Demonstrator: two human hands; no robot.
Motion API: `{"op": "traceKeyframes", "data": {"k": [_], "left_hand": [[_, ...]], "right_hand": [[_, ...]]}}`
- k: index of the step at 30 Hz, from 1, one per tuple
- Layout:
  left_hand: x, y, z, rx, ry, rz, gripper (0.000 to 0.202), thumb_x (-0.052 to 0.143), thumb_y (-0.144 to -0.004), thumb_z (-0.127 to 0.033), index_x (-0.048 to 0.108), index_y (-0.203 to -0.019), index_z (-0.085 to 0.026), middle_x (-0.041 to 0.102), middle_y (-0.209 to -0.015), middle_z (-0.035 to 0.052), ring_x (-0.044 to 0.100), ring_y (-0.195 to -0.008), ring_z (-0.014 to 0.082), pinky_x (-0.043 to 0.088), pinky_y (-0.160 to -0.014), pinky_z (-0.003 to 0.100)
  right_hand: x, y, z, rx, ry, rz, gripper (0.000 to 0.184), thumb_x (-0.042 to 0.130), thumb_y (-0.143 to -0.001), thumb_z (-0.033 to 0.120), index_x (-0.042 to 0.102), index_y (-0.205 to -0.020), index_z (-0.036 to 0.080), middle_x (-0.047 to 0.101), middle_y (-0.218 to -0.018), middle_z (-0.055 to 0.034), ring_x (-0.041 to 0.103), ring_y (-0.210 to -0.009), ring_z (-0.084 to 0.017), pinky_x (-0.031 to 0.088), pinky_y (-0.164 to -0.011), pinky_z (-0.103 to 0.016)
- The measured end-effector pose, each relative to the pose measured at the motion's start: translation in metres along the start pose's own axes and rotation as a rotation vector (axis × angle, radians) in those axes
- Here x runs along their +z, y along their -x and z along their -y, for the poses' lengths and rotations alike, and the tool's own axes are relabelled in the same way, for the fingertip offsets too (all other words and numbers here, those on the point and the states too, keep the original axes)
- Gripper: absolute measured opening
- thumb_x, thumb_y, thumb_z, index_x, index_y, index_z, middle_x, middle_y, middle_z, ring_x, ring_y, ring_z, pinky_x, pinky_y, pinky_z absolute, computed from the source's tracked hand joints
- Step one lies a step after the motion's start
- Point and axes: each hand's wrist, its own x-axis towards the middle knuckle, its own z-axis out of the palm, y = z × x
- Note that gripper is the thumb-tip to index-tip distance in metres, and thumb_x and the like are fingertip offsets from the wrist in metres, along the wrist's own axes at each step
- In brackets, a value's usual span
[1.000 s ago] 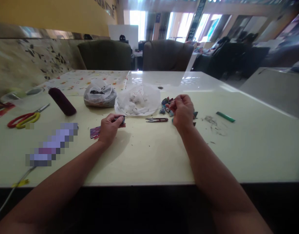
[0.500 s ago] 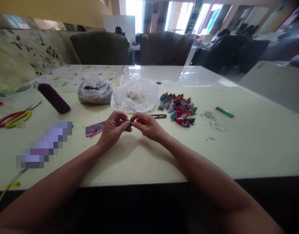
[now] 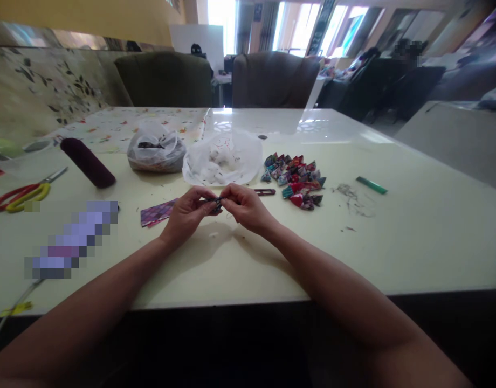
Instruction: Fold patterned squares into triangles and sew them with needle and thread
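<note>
Right hand [image 3: 246, 206] has moved to meet left hand [image 3: 187, 209]; both pinch dark fabric [image 3: 217, 205]. Red marks [image 3: 224, 144] on white bag [image 3: 250, 153]: illegible.

Pale tbl [image 3: 248, 275] w/ scissors [image 3: 40, 187], maroon cyl. [image 3: 88, 163], white bag [image 3: 250, 156], fabric pcs [image 3: 302, 175].

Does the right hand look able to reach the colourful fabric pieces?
Probably yes: the fabric pieces lie close to the right hand, on its right, with only a low brown tool partly between. That hand, however, seems to pinch a small dark item.
</note>
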Motion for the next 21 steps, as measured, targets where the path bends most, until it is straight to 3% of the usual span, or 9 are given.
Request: {"op": "traceKeyframes", "data": {"k": [7, 21], "left_hand": [[0.0001, -0.0003, 0.0023, 0.039, -0.008, -0.015, 0.029, 0.081, -0.080, -0.034, 0.061, -0.095, -0.018, 0.068, -0.086, -0.0012, 0.072, -0.077, 0.0134, 0.066, -0.077, 0.032], [0.0006, 0.0002, 0.0004, -0.031, -0.046, -0.041, 0.028, 0.081, -0.079, -0.037, 0.065, -0.092, -0.017, 0.072, -0.083, 0.0017, 0.073, -0.074, 0.0148, 0.066, -0.078, 0.034]], "right_hand": [[0.0011, 0.0012, -0.0026, 0.015, 0.011, -0.002, 0.010, 0.057, -0.084, 0.026, 0.055, -0.080, 0.018, 0.053, -0.066, 0.0024, 0.044, -0.060, -0.010, 0.033, -0.054, -0.022], [0.0024, 0.0007, -0.0079, 0.008, 0.027, -0.004, 0.011, 0.057, -0.084, 0.028, 0.055, -0.080, 0.018, 0.053, -0.068, 0.0015, 0.045, -0.062, -0.010, 0.034, -0.054, -0.022]]}}
